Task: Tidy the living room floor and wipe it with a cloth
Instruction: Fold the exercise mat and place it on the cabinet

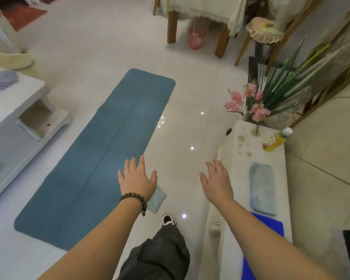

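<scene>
Your left hand and right hand reach out over the glossy tiled floor, fingers spread flat, neither holding anything. A pale cloth lies on the floor just under your left wrist, touching the long blue mat's edge. Another folded cloth rests on the white tabletop at right, near a yellow bottle.

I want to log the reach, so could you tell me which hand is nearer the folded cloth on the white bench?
Right. The right hand hovers just left of the folded cloth; the left hand is farther left, over the blue mat's edge.
</scene>
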### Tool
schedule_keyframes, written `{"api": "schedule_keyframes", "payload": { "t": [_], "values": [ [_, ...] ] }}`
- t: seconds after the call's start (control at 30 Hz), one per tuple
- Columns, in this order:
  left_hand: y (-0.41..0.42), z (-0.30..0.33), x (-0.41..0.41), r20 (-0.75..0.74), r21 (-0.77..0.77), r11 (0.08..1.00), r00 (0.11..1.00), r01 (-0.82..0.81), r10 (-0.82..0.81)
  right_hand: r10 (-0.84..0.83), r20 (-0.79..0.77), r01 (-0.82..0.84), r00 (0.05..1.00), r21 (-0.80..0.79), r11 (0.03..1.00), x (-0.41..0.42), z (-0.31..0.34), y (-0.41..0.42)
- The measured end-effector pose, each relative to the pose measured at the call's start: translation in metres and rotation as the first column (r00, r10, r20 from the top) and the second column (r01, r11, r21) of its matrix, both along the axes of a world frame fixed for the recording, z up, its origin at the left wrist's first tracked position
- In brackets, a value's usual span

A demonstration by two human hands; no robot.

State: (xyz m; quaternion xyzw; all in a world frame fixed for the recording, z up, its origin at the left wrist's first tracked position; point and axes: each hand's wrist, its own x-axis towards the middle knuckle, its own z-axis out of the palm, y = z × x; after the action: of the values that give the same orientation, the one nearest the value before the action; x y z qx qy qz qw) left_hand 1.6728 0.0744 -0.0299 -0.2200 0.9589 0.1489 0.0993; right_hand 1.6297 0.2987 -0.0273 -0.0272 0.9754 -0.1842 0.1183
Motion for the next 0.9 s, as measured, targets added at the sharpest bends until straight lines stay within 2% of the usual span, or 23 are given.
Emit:
{"api": "schedule_keyframes", "payload": {
  "t": [0.23, 0.5, 0.7, 0.9],
  "values": [
    [-0.023, 0.012, -0.127, -0.042, -0.007, 0.991, 0.99, -0.134, 0.134, 0.141, -0.004, -0.141, 0.99, 0.025, 0.99, -0.152, 0.01, -0.025],
    [-0.068, 0.005, -0.189, 0.004, -0.003, 0.922, 0.922, -0.387, 0.387, 0.395, -0.012, -0.395, 0.919, 0.022, 0.919, -0.287, 0.01, -0.1],
    [-0.094, -0.013, -0.252, 0.041, -0.021, 0.787, 0.786, -0.617, 0.617, 0.592, -0.002, -0.592, 0.806, 0.006, 0.806, -0.406, -0.004, -0.166],
    [-0.104, -0.007, -0.34, 0.035, -0.007, 0.576, 0.576, -0.817, 0.817, 0.798, 0.005, -0.798, 0.602, 0.023, 0.602, -0.528, -0.009, -0.216]
  ]
}}
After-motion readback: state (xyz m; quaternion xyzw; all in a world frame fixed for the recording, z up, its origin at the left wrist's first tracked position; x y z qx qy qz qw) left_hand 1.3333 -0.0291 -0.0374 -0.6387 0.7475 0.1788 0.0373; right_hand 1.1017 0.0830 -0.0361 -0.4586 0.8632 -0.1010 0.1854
